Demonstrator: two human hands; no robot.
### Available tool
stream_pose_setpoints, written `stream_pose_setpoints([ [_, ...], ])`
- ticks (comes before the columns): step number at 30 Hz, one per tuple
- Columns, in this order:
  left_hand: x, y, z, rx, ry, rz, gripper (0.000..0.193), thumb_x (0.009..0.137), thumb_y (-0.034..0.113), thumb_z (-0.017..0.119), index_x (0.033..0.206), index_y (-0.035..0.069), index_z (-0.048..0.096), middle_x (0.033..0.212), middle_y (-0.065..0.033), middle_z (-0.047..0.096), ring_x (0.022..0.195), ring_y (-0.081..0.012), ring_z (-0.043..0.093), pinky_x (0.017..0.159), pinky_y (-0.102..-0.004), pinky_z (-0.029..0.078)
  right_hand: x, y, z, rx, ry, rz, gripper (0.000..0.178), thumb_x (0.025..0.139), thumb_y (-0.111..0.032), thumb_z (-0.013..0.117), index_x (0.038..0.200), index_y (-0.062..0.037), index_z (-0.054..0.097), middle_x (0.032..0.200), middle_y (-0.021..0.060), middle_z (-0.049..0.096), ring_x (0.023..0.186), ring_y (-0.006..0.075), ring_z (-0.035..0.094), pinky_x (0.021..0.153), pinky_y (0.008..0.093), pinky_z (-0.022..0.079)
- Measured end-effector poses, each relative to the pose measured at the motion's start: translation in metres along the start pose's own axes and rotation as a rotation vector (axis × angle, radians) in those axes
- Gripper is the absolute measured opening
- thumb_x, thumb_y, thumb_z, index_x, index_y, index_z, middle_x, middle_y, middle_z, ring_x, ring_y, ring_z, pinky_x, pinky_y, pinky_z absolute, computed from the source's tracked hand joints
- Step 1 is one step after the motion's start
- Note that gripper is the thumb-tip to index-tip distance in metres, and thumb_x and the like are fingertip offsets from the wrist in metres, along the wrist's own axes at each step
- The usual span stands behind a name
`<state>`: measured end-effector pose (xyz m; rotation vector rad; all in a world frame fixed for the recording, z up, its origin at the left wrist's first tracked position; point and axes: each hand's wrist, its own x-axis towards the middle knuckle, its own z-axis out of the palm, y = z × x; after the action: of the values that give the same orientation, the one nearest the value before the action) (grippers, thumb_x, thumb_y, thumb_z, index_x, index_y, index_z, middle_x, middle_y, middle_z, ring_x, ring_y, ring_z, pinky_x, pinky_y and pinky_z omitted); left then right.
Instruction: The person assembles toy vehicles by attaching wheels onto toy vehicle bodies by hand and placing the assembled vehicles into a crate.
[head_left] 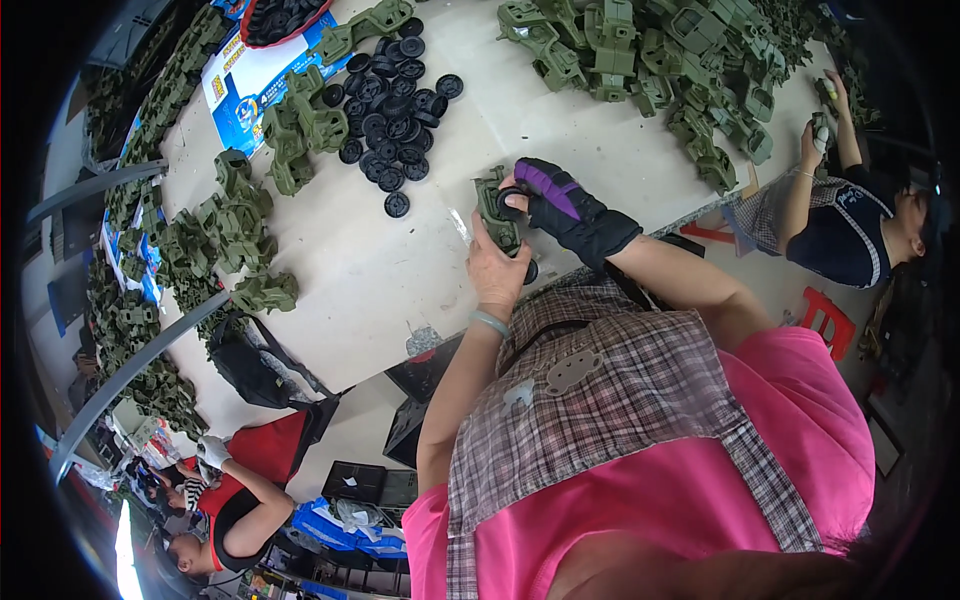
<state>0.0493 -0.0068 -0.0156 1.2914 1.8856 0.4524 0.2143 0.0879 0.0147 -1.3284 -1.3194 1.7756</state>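
Observation:
My left hand [496, 272], bare with a pale bracelet at the wrist, grips a green plastic toy vehicle body [491, 207] above the table. A black toy wheel [511, 204] is pinched in the fingers of my right hand [560, 200], which wears a black and purple fingerless glove. That wheel is against the side of the body, but whether it is fixed on I cannot tell. Another black wheel [530, 271] shows at the body's near end, beside my left fingers. Past my hands, a heap of loose black wheels [390, 130] lies on the table.
Green vehicle bodies [610, 50] are piled at the far right, with more bodies [235, 215] along the left. A red-rimmed container [285, 22] of black parts stands at the far left. A co-worker [840, 210] handles parts at the right; another person [245, 510] is at lower left.

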Motion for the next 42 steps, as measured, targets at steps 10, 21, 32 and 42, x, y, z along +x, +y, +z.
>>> stream_pose_setpoints([
  [10,0.001,-0.008,0.004,0.128,0.047,0.119,0.102,0.081,0.034,0.082,0.162,0.003,0.029,0.12,-0.0252,0.071,0.114,-0.0409,0.069,0.107,-0.0527,0.045,0.01,0.029,0.003,0.021,0.092,0.031,0.029,0.098,-0.023,0.08,0.119,-0.0057,0.07,0.102,0.0051,0.068,0.098,0.0158,0.064,0.088,0.0339,0.056],
  [21,0.004,-0.016,0.009,0.125,0.109,0.127,0.101,0.08,0.035,0.082,0.162,0.003,0.032,0.119,-0.0222,0.07,0.115,-0.0385,0.067,0.106,-0.0538,0.044,0.015,-0.004,-0.009,-0.34,0.182,-0.052,0.027,0.092,-0.018,0.081,0.112,-0.0036,0.069,0.092,0.0076,0.067,0.084,0.0183,0.063,0.076,0.0347,0.055],
  [32,0.004,-0.032,0.022,0.101,0.127,0.23,0.063,0.072,0.035,0.089,0.123,0.003,0.068,0.113,-0.0192,0.07,0.111,-0.0407,0.067,0.101,-0.0528,0.049,0.068,-0.06,0.053,-1.206,-0.626,-0.983,0.023,0.081,-0.029,0.066,0.096,-0.0116,0.067,0.1,0.0075,0.068,0.095,0.0307,0.065,0.082,0.0445,0.053],
  [42,0.009,-0.033,0.022,0.009,0.116,0.221,0.063,0.071,0.033,0.087,0.114,-0.004,0.058,0.1,-0.0206,0.066,0.101,-0.0433,0.065,0.092,-0.0531,0.05,0.085,-0.04,0.06,-0.995,0.044,-0.462,0.026,0.098,-0.027,0.065,0.104,-0.0017,0.069,0.098,0.0211,0.07,0.097,0.0436,0.065,0.088,0.0516,0.052],
])
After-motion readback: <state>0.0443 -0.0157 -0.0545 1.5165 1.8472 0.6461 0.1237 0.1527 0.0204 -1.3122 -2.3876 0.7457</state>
